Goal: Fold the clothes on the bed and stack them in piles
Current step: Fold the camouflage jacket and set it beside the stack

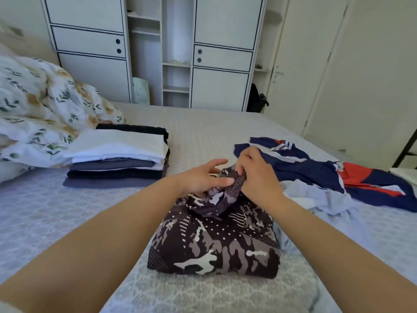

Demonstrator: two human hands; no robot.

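1. Closest to me on the bed lies the camouflage garment, mostly folded into a block, dark with grey and white patches.
2. At the garment's far end, my right hand clenches a bunched fold of its fabric, fingers curled round it.
3. My left hand sits just left of that bunch, fingers spread and relaxed, touching the cloth.
4. Right of the garment lie a crumpled light blue piece and, beyond it, a navy, red and white top, both unfolded.
5. Left of and beyond the garment stands a folded pile, white on top.
6. Farther left rests a floral pillow.
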